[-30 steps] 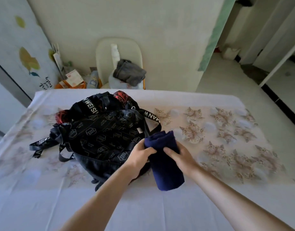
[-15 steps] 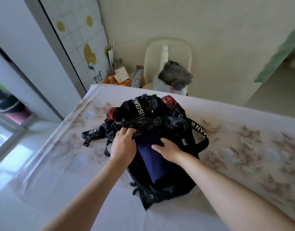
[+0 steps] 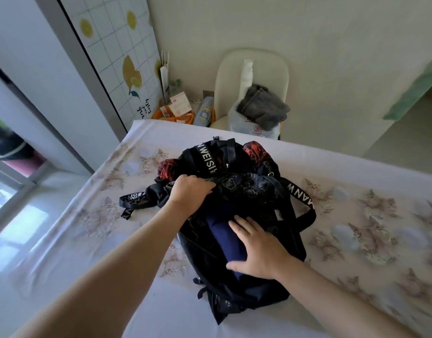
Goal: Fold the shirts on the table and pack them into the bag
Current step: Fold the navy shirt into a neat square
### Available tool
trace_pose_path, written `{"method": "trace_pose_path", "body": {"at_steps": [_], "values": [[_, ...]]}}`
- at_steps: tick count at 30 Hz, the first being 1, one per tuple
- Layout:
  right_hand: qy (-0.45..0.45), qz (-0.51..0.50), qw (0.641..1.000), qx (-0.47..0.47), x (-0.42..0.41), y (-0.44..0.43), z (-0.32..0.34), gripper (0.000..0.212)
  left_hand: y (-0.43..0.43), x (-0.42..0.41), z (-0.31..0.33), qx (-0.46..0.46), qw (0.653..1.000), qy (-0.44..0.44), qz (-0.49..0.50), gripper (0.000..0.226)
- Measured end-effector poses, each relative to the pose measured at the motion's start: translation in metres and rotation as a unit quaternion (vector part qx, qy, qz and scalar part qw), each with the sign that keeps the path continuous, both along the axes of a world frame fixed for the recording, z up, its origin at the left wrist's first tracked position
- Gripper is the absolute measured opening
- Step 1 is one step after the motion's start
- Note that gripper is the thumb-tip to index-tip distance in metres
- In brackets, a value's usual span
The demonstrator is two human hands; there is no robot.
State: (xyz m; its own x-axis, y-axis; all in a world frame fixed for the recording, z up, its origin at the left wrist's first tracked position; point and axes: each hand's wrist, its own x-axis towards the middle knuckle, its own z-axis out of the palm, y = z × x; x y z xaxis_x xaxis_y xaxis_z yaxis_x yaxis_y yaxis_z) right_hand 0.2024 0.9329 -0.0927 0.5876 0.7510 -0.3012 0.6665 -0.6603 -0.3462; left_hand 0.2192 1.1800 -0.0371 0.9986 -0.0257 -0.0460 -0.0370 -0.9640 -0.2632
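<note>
At the left side of the table (image 3: 93,252), a loose black strap (image 3: 134,200) of the bag trails onto the flowered cloth. Just right of it, the left hand (image 3: 189,192) is clamped on the upper edge of the bag (image 3: 246,189), fingers curled over the fabric and lifting the mouth open. Below that edge lies the folded navy shirt (image 3: 222,236), now seated inside the opening with only its near end showing. A second ago it was held in both hands above the tablecloth, beside the bag, so the transfer has been made. The right hand (image 3: 259,252) lies flat on the shirt's near end, fingers straight and spread, thumb out to the side; it presses and does not grip.

Assessment: this shirt is in the bag but not fully stowed. It likely needs a further push inward before the mouth can close. No other shirt shows on the visible cloth. Red-patterned fabric at the bag's far end cannot be identified.

Farther back and right, beyond the table, a pale chair (image 3: 252,69) carries a grey garment (image 3: 262,106), which plays no part in the work.
</note>
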Motion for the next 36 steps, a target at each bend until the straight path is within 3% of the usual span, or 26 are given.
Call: {"method": "trace_pose_path", "body": {"at_steps": [4,8,12,15,17,21,27,31,33,36], "values": [[0.055,-0.043,0.998,-0.008,-0.004,0.016,0.0,0.11,0.009,0.017,0.042,-0.187,0.974,-0.091,0.094,0.033],[0.083,-0.155,0.979,0.105,0.003,0.042,0.003,0.095,0.027,0.023,0.077,-0.281,0.943,-0.092,0.149,0.028],[0.06,-0.173,0.964,0.193,0.025,0.085,0.012,0.097,0.031,0.022,0.083,-0.275,0.947,-0.084,0.144,0.027],[-0.013,-0.149,0.981,0.122,0.032,0.111,0.012,0.094,0.034,0.023,0.083,-0.273,0.947,-0.087,0.148,0.027],[-0.083,-0.196,0.972,0.096,0.021,0.115,0.008,0.089,0.038,0.024,0.083,-0.27,0.948,-0.082,0.147,0.027],[-0.034,-0.214,0.968,0.127,-0.002,0.108,-0.011,0.09,0.041,0.027,0.085,-0.262,0.952,-0.07,0.143,0.029],[0.031,-0.18,0.965,0.189,0.046,0.158,0.004,0.077,0.038,0.027,0.083,-0.294,0.942,-0.097,0.131,0.025],[-0.078,-0.192,0.971,0.117,0.035,0.172,0.003,0.079,0.042,0.03,0.084,-0.321,0.932,-0.101,0.133,0.024],[-0.057,-0.241,0.959,0.14,0.019,0.168,-0.007,0.075,0.045,0.03,0.084,-0.331,0.928,-0.104,0.133,0.023],[-0.012,-0.238,0.954,0.182,0.021,0.17,-0.025,0.069,0.047,0.031,0.083,-0.355,0.92,-0.099,0.131,0.023]]}}
